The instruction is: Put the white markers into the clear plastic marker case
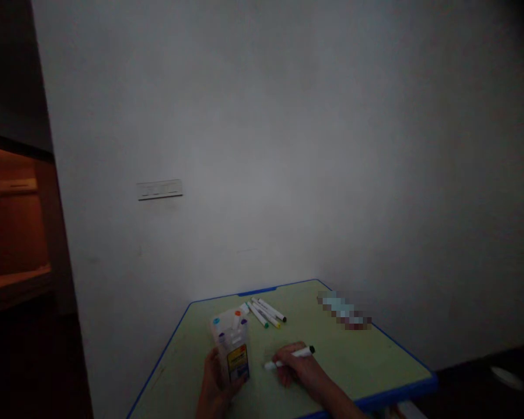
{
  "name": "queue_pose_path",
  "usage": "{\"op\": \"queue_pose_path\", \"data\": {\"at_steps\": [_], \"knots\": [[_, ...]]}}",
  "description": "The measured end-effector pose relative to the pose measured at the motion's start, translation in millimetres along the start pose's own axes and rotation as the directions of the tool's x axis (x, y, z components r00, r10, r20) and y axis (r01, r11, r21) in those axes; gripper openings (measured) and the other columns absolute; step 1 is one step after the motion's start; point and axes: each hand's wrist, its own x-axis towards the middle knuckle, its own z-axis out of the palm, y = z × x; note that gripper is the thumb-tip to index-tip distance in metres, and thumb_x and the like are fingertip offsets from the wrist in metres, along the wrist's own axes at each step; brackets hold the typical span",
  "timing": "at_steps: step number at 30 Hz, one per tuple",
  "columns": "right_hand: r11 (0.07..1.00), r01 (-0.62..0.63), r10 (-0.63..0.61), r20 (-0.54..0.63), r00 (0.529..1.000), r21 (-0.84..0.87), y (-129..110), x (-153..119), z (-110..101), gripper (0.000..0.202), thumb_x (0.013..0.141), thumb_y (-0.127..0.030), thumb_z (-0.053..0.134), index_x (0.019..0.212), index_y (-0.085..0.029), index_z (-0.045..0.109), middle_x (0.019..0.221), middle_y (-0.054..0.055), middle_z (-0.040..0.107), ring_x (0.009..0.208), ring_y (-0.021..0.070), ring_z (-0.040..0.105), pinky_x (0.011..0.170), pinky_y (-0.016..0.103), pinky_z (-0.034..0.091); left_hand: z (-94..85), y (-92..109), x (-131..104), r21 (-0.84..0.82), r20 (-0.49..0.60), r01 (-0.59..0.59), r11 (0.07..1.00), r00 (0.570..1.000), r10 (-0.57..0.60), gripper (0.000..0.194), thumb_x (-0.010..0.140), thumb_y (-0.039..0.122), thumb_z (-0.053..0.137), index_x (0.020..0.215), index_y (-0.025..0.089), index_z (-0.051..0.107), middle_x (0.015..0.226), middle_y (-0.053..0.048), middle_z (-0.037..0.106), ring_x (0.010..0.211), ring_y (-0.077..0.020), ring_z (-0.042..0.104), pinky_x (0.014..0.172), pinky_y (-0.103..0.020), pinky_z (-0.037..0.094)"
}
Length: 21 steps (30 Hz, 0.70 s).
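My left hand (218, 381) is wrapped round a clear plastic marker case (234, 349) with a yellow and dark label. Several markers stand inside the case, showing blue, orange and purple ends at the top. To the right of it, my right hand (297, 364) grips a white marker (303, 352) with a black end pointing up and right. That hand is low over the table, and its fingers are closed around the barrel. Behind the hands, several loose white markers (268, 311) lie in a bunch, with green, yellow and black ends.
The pale green table (349, 366) has a blue rim and stands against a grey wall (288, 145). A blurred-out item (344, 310) lies near its right edge. A switch panel (160, 190) is on the wall. At far left a doorway opens to a lit room (15, 221).
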Motion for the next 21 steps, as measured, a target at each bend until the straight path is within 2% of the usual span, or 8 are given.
{"op": "queue_pose_path", "data": {"at_steps": [3, 6, 12, 16, 21], "knots": [[1.0, -0.012, 0.013, -0.062, 0.998, 0.01, 2.9, 1.9, 0.6, 0.028, 0.058, -0.041, 0.058, 0.06, -0.014, 0.057, 0.042, -0.001, 0.054, 0.036, 0.0107, 0.046, 0.04, 0.022, 0.035, 0.1, -1.3, 0.3, -0.014, -0.016, -0.008, 1.0, 1.0, 0.008, 0.072, 0.049, 0.023, 0.079, 0.109, 0.02, 0.04, 0.109, -0.011, 0.059, 0.101, -0.0313, 0.057, 0.085, -0.04, 0.047], [1.0, 0.008, -0.007, -0.076, 0.997, 0.014, 2.8, 0.8, 1.0, 0.02, 0.055, -0.034, 0.059, 0.057, -0.015, 0.055, 0.043, 0.0, 0.056, 0.038, 0.0115, 0.049, 0.041, 0.022, 0.037, 2.5, 2.0, -1.2, -0.015, -0.019, -0.014, 1.0, 1.0, 0.014, 0.072, 0.048, 0.022, 0.079, 0.108, 0.02, 0.04, 0.107, -0.01, 0.06, 0.1, -0.0312, 0.057, 0.083, -0.039, 0.048], [0.999, 0.039, -0.039, -0.071, 0.997, -0.003, 0.0, -2.6, 0.1, 0.033, 0.063, -0.046, 0.056, 0.05, -0.017, 0.048, 0.036, -0.004, 0.047, 0.03, 0.0076, 0.039, 0.033, 0.02, 0.026, 9.1, 13.1, -6.2, -0.036, -0.04, 0.008, 0.999, 0.999, -0.009, 0.07, 0.047, 0.022, 0.079, 0.106, 0.02, 0.042, 0.105, -0.009, 0.061, 0.098, -0.0303, 0.059, 0.081, -0.038, 0.05], [1.0, -0.014, 0.013, -0.073, 0.997, -0.007, -1.2, -2.5, -0.2, 0.03, 0.059, -0.043, 0.061, 0.062, -0.015, 0.055, 0.04, -0.004, 0.05, 0.034, 0.0085, 0.043, 0.036, 0.02, 0.029, 10.1, 14.9, -6.7, -0.045, -0.018, -0.004, 0.999, 1.0, 0.003, 0.07, 0.047, 0.024, 0.079, 0.106, 0.02, 0.041, 0.1, -0.008, 0.062, 0.095, -0.0298, 0.06, 0.079, -0.037, 0.05], [0.998, -0.015, 0.01, -0.081, 0.997, -0.062, -1.2, -1.2, -0.2, 0.029, 0.062, -0.042, 0.057, 0.052, -0.015, 0.051, 0.037, -0.004, 0.048, 0.033, 0.0073, 0.039, 0.035, 0.02, 0.026, 7.1, 10.7, -4.6, -0.011, -0.021, -0.001, 1.0, 1.0, 0.0, 0.071, 0.048, 0.024, 0.079, 0.107, 0.019, 0.04, 0.102, -0.009, 0.061, 0.096, -0.0309, 0.059, 0.079, -0.039, 0.05]]}}
